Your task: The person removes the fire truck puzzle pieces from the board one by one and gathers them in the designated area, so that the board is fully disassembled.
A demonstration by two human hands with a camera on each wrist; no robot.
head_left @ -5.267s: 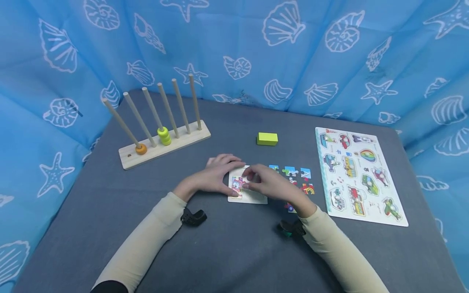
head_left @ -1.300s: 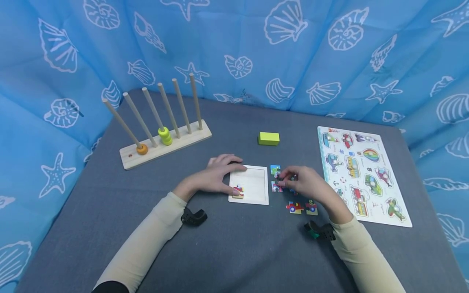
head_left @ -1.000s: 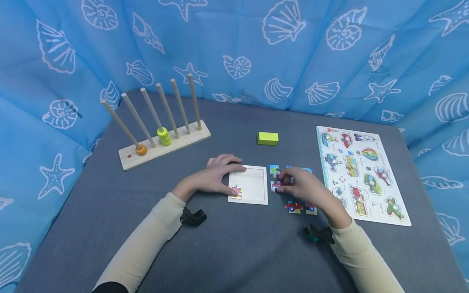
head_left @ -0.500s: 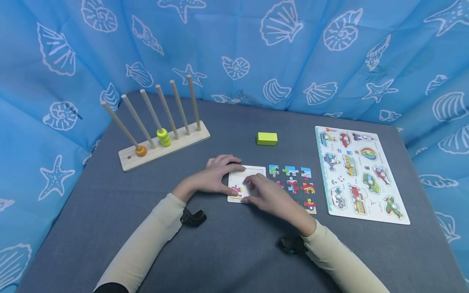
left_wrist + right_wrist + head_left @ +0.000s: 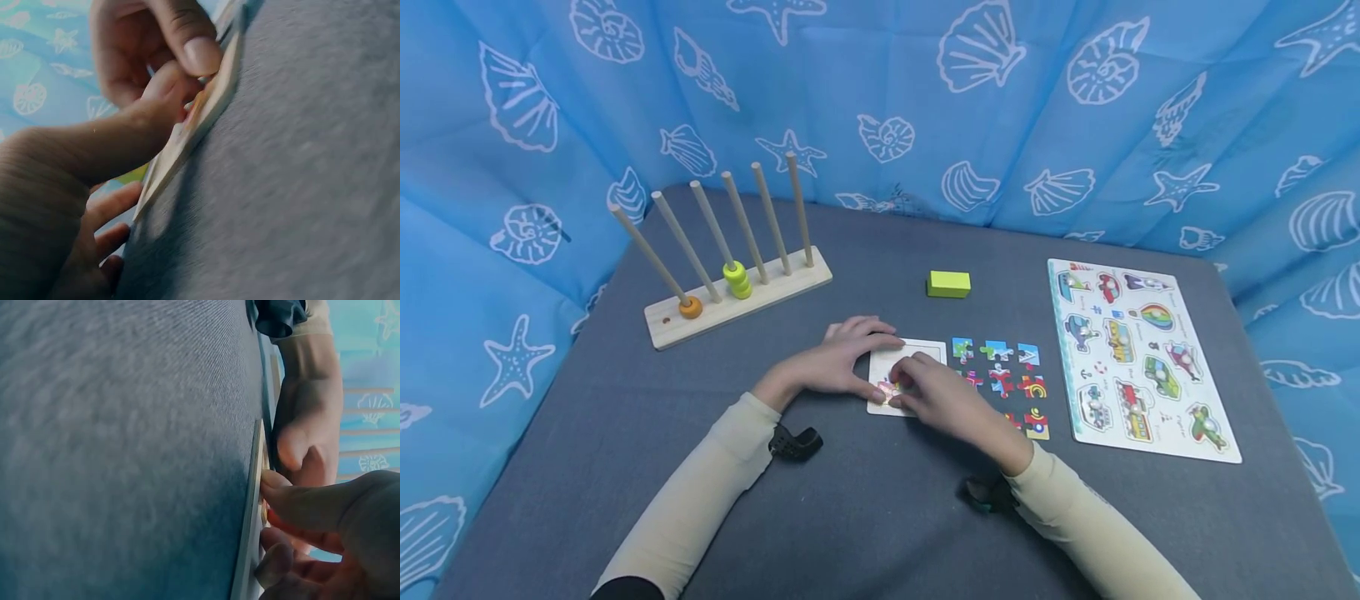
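My left hand (image 5: 838, 360) grips the left side of a small white wooden puzzle tray (image 5: 886, 358), its thumb at the lower left corner and its fingers at the back edge. A colourful jigsaw piece (image 5: 886, 389) is in that corner of the tray, partly covered. My right hand (image 5: 951, 400) reaches over the tray, with thumb and fingertips pinching at this piece. In the right wrist view a bit of the orange-red piece (image 5: 264, 515) shows between the fingers. Right of the tray, several loose jigsaw pieces (image 5: 1000, 381) lie in rows, some partly hidden by my right hand.
A lime-green block (image 5: 948, 284) is behind the tray. At the back left stands a wooden peg rack (image 5: 775, 282) with tall rods, orange and lime rings on it. A picture peg board (image 5: 1078, 379) lies at the right, before a blue shell-print curtain (image 5: 820, 75).
My right hand has gone from the loose pieces on the right leftward over the tray, and its fingertips have reached the corner piece. My left hand stays on the tray.
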